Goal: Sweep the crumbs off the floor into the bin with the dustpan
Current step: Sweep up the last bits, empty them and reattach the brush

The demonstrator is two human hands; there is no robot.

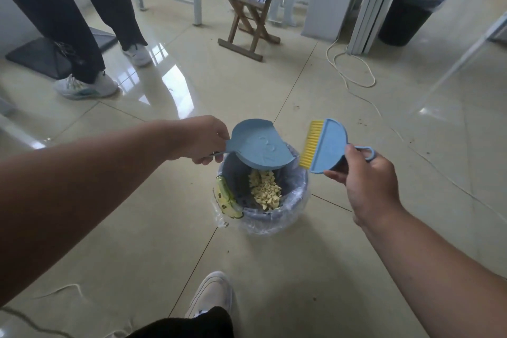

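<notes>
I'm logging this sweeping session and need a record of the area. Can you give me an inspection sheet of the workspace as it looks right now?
Surface: glossy beige tiled floor, a few dark specks at far right.
Job's things: blue dustpan tipped over small lined bin; yellow crumbs falling in; blue brush with yellow bristles held beside it.
Clutter: wooden folding stool, black bin, dark mat.
Grippers: left hand grips dustpan handle; right hand grips brush.
Cables: white cord looping across floor at right.
Surroundings: another person's legs at left; white frames behind.
</notes>
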